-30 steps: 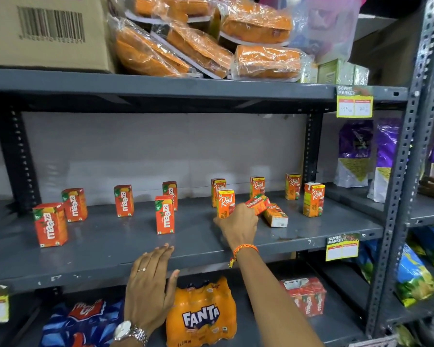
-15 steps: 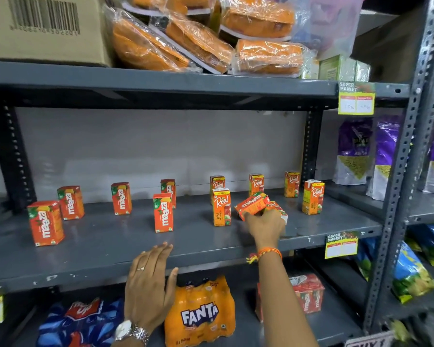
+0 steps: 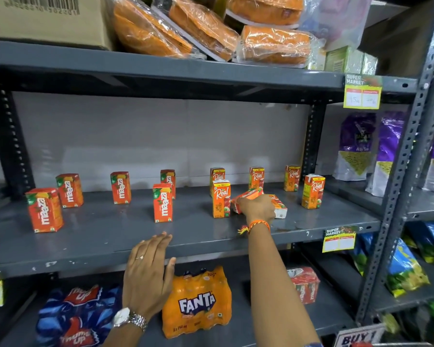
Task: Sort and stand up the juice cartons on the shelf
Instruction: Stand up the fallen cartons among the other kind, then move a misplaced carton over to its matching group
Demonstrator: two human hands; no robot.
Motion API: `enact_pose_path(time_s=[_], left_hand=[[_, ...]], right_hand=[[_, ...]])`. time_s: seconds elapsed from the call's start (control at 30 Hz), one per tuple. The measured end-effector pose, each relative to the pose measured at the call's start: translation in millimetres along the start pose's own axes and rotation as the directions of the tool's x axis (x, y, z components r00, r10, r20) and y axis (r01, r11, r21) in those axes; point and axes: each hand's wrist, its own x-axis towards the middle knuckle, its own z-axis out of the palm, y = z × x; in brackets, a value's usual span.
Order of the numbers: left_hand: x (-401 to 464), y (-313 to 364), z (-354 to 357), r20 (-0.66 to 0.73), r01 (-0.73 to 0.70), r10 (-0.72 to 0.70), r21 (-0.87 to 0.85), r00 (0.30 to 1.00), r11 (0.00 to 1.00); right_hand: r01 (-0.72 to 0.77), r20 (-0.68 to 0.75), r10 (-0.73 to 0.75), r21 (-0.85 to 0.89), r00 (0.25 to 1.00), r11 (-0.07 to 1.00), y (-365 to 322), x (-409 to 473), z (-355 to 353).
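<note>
Nearest, left hand [image 3: 148, 269]: lies flat and open on the front lip of the shelf [image 3: 85, 249], fingers spread, gripping nothing; a ring and a metal wristwatch show
Right hand [image 3: 257, 209]: reaches further in, fingers curled over a tilted Real carton [image 3: 247, 196], which it seems to hold by the upper edge; how tightly I cannot tell
Second fallen carton [image 3: 280, 209]: lies on its side just behind that hand, touching or nearly touching the tilted one
Step in hand: likely tipping the tilted carton upright; best pivot it on its bottom edge, label forward, and set it down apart from the upright Real carton [image 3: 221, 199] just to its left, so neither topples
Upright Real cartons: five stand around the right half, orange-yellow, well spaced
Maaza cartons [image 3: 162, 202]: five red-orange ones stand on the left half, already grouped by brand
Materials: small rectangular cartons of glossy printed card, light and easily knocked; the shelf is smooth grey painted metal, scuffed at the front, so bases could slide
</note>
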Motion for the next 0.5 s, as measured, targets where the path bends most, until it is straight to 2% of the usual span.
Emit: enact_pose_path(time_s=[0.07,0.23,0.3,0.37,0.43,0.5], left_hand=[[-0.4,-1.3,0.2,0.016,0.001,-0.001,-0.011,1.0,1.0],[-1.5,-2.6,1.6,0.008,-0.049,0.049,-0.008,0.999,0.999],[-2.3,-2.9,3.1,-0.001,-0.051,0.051,-0.002,0.999,0.999],[-2.3,-2.7,4.9,-0.006,-0.047,0.047,-0.004,0.999,0.999],[-1.6,-3.7,6.7,-0.022,-0.058,0.058,0.0,0.998,0.998],[-1.4,-4.9,8.5,-0.038,-0.069,0.069,0.002,0.997,0.998]], right_hand=[[0.015,-0.048,-0.017,-0.03,0.999,0.999,-0.9,-3.6,-6.9],[0.033,-0.09,-0.024,0.105,0.996,0.994,12.1,0.6,-38.8],[0.069,-0.033,-0.064,0.204,0.997,0.977,15.9,2.5,-53.7],[0.086,0.084,-0.122,0.35,0.989,0.933,16.7,4.7,-68.7],[0.125,0.162,-0.221,0.459,0.962,0.88,13.5,2.4,-84.2],[0.213,0.202,-0.344,0.481,0.917,0.85,7.2,-6.9,-98.7]])
